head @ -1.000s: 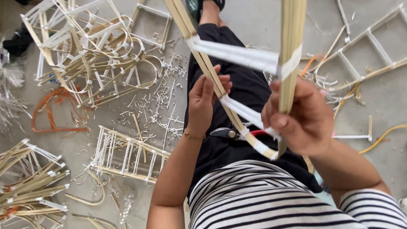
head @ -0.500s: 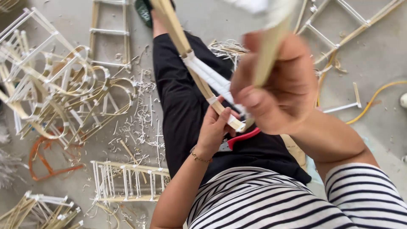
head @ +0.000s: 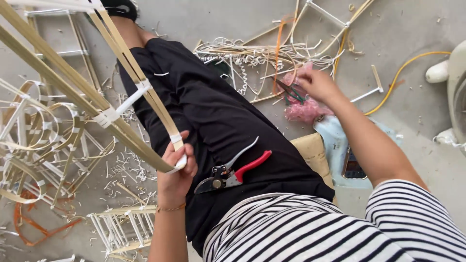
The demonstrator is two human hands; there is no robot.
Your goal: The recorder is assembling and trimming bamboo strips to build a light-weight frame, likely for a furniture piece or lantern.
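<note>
The right hand (head: 318, 85) has let go of the pale bamboo-strip frame bound with white tape (head: 109, 116) and reached out to a pink plastic bag (head: 303, 109) on the grey floor, fingers loosely curled over it. The left hand (head: 175, 167) grips the frame's lower end beside the thigh; red-handled pruning shears (head: 233, 173) rest on the lap

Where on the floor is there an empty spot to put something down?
The bare grey floor at the top right, between the yellow cord and the tangle of strips, is free. So is the patch above that tangle. The left side is crowded with bamboo frames and shavings. The lap holds the red-handled shears.
</note>
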